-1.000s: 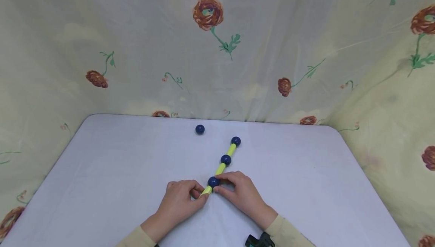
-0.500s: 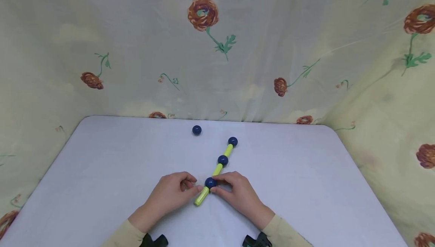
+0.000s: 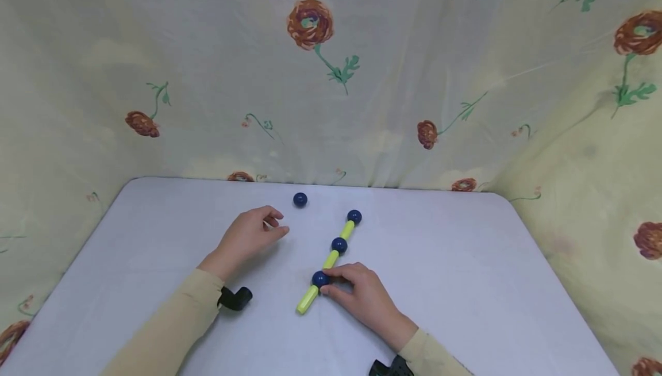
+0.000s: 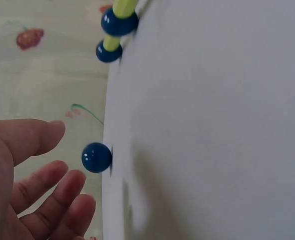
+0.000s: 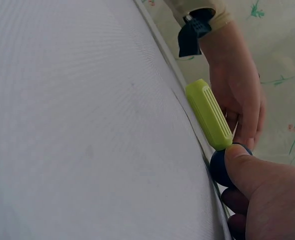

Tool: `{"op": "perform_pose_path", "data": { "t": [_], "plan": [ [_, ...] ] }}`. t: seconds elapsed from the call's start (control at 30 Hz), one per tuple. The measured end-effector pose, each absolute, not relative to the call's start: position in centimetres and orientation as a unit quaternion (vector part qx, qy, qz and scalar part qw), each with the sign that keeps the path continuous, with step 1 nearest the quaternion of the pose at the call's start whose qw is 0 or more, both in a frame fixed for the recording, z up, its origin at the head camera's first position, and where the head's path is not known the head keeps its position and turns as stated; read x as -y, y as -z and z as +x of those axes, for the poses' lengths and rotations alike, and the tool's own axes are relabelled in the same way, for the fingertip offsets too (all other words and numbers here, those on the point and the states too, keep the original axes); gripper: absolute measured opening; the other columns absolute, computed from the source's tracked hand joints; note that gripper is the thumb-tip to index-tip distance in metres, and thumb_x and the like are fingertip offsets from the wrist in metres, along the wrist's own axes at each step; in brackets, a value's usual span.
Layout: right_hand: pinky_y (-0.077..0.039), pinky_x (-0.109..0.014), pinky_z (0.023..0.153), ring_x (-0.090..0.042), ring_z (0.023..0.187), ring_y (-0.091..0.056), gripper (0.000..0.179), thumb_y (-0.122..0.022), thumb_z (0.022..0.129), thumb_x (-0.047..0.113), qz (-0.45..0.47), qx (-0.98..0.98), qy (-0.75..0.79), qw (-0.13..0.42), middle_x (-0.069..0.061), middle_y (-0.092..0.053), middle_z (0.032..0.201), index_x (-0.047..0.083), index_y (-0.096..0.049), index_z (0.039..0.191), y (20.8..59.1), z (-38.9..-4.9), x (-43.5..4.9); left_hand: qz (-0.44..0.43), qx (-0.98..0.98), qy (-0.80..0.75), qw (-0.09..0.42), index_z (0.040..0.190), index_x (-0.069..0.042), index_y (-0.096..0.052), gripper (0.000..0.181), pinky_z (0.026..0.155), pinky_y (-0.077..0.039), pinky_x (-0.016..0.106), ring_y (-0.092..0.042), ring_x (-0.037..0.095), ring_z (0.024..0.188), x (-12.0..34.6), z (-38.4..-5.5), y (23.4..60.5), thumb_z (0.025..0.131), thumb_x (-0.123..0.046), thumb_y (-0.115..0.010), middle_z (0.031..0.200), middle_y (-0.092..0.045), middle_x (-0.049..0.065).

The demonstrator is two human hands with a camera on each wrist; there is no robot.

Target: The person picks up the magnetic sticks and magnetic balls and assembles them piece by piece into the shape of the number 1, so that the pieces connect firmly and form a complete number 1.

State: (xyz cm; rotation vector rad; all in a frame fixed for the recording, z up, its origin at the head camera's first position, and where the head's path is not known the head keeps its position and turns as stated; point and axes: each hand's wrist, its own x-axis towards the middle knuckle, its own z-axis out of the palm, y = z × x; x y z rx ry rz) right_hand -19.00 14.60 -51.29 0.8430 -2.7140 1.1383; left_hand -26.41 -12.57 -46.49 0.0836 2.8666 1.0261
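Observation:
A chain of navy balls and lime-green rods runs slantwise over the table. My right hand pinches the nearest ball between thumb and fingers. From that ball a grooved green rod sticks out toward the near side, its other end free. The middle ball and the far ball lie further up the chain. My left hand is over the table left of the chain, holding nothing, its fingers loosely bent. Just beyond its fingertips a loose navy ball sits by itself.
The white-covered table has its back edge just behind the loose ball. A flower-printed curtain hangs behind and at the sides. Black wrist cameras are strapped at both sleeves, the left camera low over the table.
My left hand has let go of the nearest green rod and moved away, up and left toward the loose ball. My right hand keeps its pinch on the nearest ball.

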Motion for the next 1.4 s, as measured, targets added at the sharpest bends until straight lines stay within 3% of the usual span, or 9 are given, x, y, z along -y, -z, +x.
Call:
{"op": "perform_pose_path", "data": {
  "t": [0.3, 0.53, 0.93, 1.4],
  "plan": [
    [-0.05, -0.027, 0.081, -0.001, 0.097, -0.059, 0.034, -0.074, 0.088, 0.04, 0.278, 0.883, -0.376, 0.035, 0.02, -0.068, 0.107, 0.025, -0.072, 0.118, 51.3, -19.0, -14.5, 0.037, -0.95, -0.305, 0.051, 0.138, -0.014, -0.054, 0.057, 0.096, -0.046, 0.047, -0.057, 0.029, 0.115, 11.7, -31.3, 47.2, 0.09, -0.04, -0.072, 0.129, -0.06, 0.011],
    [-0.05, -0.027, 0.08, -0.001, 0.096, -0.059, 0.034, -0.074, 0.088, 0.04, 0.278, 0.883, -0.377, 0.032, 0.019, -0.068, 0.107, 0.023, -0.072, 0.117, 51.3, -19.0, -14.4, 0.081, -0.959, -0.267, 0.05, 0.146, -0.015, -0.048, 0.063, 0.103, -0.04, 0.046, -0.052, 0.031, 0.126, 10.6, -32.9, 47.1, 0.092, -0.039, -0.07, 0.136, -0.056, 0.016],
    [-0.05, -0.027, 0.08, -0.002, 0.096, -0.06, 0.034, -0.075, 0.087, 0.039, 0.286, 0.882, -0.37, 0.056, 0.016, -0.069, 0.106, 0.022, -0.073, 0.116, 51.5, -19.1, -14.4, 0.096, -0.966, -0.24, 0.026, 0.134, -0.014, -0.062, 0.043, 0.103, -0.041, 0.043, -0.054, 0.028, 0.124, 9.7, -33.5, 47.6, 0.095, -0.032, -0.068, 0.132, -0.061, 0.009],
    [-0.05, -0.027, 0.08, -0.003, 0.097, -0.06, 0.035, -0.075, 0.088, 0.039, 0.28, 0.887, -0.363, 0.05, 0.015, -0.07, 0.107, 0.022, -0.073, 0.117, 51.4, -19.2, -14.5, 0.092, -0.958, -0.269, 0.025, 0.134, -0.017, -0.062, 0.042, 0.104, -0.041, 0.044, -0.052, 0.027, 0.126, 10.0, -33.1, 48.4, 0.095, -0.029, -0.07, 0.135, -0.059, 0.008]
  ]
}}
